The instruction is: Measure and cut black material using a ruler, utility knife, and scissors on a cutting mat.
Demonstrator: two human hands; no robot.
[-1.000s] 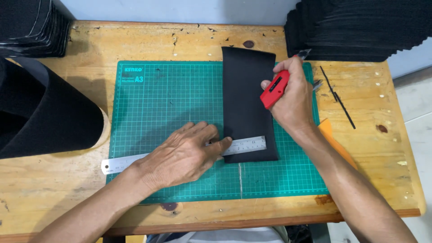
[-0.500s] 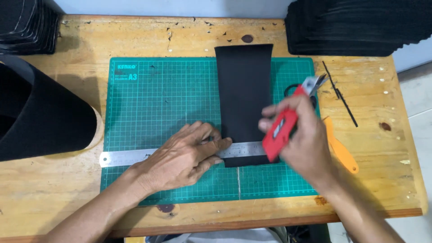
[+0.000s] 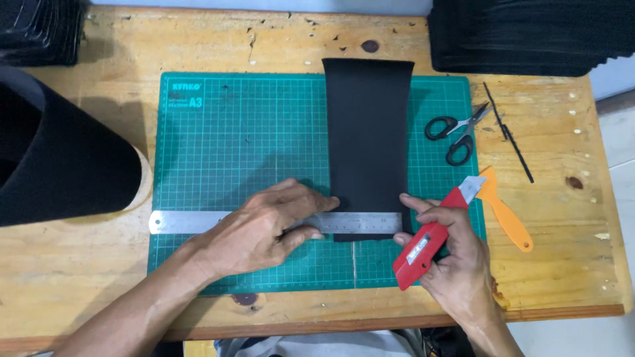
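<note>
A black strip of sheet material (image 3: 368,139) lies upright on the green cutting mat (image 3: 245,139). A steel ruler (image 3: 360,223) crosses the strip's lower end. My left hand (image 3: 261,228) presses flat on the ruler, fingers spread, just left of the strip. My right hand (image 3: 446,254) grips a red utility knife (image 3: 430,238), blade pointing up and right, at the ruler's right end beside the strip's lower right corner.
Black-handled scissors (image 3: 456,132) and an orange cutter (image 3: 506,211) lie at the mat's right edge, beside a thin black offcut (image 3: 509,135). A big black roll (image 3: 59,158) sits at left. Stacks of black sheets (image 3: 529,33) fill the back corners. The wooden table's front edge (image 3: 331,324) is close.
My right hand brought the red knife down from the strip's upper right to the ruler's right end. My left hand has stayed on the ruler. The scissors are now uncovered.
</note>
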